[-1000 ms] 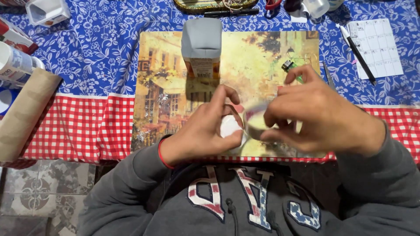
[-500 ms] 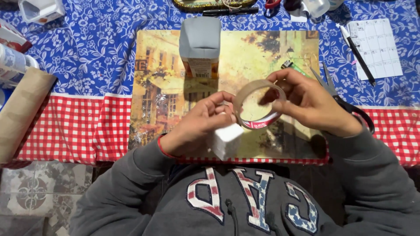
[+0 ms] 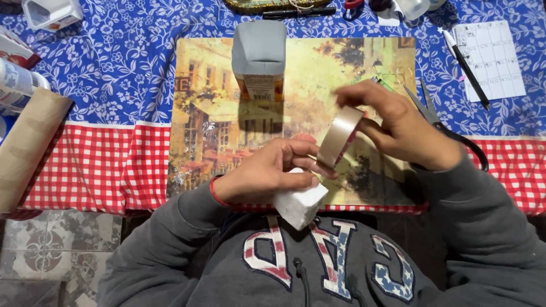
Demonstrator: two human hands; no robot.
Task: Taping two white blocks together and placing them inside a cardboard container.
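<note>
Holding a roll of clear adhesive tape (image 3: pixel 340 136) on edge, the right hand (image 3: pixel 398 128) has its grip closed over the ring, fingers across the top and far side, thumb hidden behind. The left hand (image 3: pixel 267 170) closes its grip on two things at once: the fingertips pinch at the near edge of the roll, where the loose end seems to lie, and the lower fingers press a small white block, perhaps foam or wrapped paper (image 3: pixel 298 202), against the palm just below the roll. Both are held in the air above the near half of a rectangular placemat printed with a yellowish street scene (image 3: pixel 216 113).

To do this well, I judge the right hand should keep the roll steady and upright while the left draws the end off straight, so the strip does not twist or stick to itself; the white block needs a firm hold so it does not slip towards the lap.

At the far edge of the placemat stands a grey carton with an orange label (image 3: pixel 259 59). Right of the placemat lie black-handled scissors (image 3: pixel 443 128), and further right a black pen (image 3: pixel 466 62) on a white gridded sheet (image 3: pixel 495 57). Left of the placemat a brown cardboard tube (image 3: pixel 28 145) rests on the counter, which is covered by a blue floral cloth with a red checked border (image 3: pixel 114 85).
</note>
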